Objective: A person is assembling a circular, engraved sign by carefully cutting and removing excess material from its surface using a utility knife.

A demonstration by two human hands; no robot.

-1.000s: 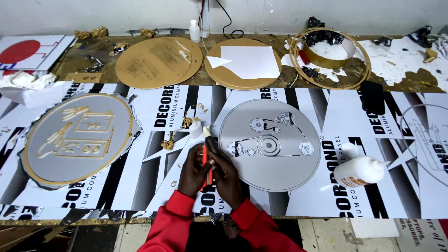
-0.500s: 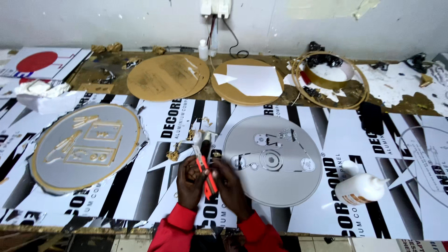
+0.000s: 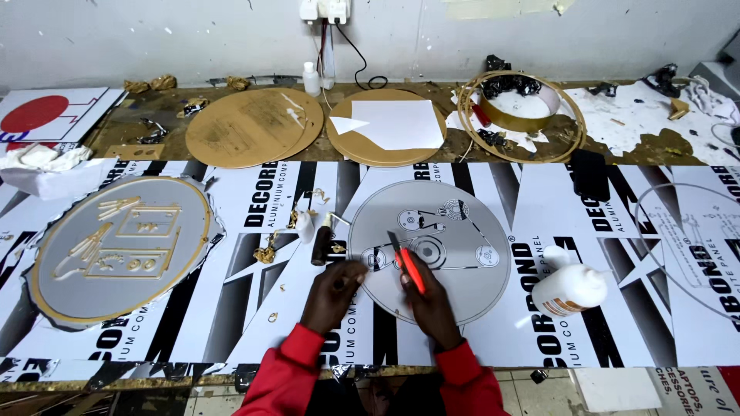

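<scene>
A grey round disc (image 3: 462, 254) with a drawn pattern of small circles and lines lies on the printed panel sheets in front of me. My right hand (image 3: 428, 302) rests on the disc's near edge and holds an orange-handled craft knife (image 3: 408, 263), its blade pointing up toward the drawn shapes. My left hand (image 3: 333, 293) is beside the disc's left rim, fingers pinched together; whether it holds something tiny I cannot tell. Both sleeves are red.
A white glue bottle (image 3: 569, 290) lies right of the disc. A grey and gold round sign (image 3: 116, 243) sits at left. Two brown discs (image 3: 254, 125), one under white paper (image 3: 397, 123), and a gold ring (image 3: 518, 115) lie at the back. A small dark bottle (image 3: 321, 245) stands near my left hand.
My view has shifted up and my hands have moved right onto the disc's near edge. The knife now points over the drawn shapes.
</scene>
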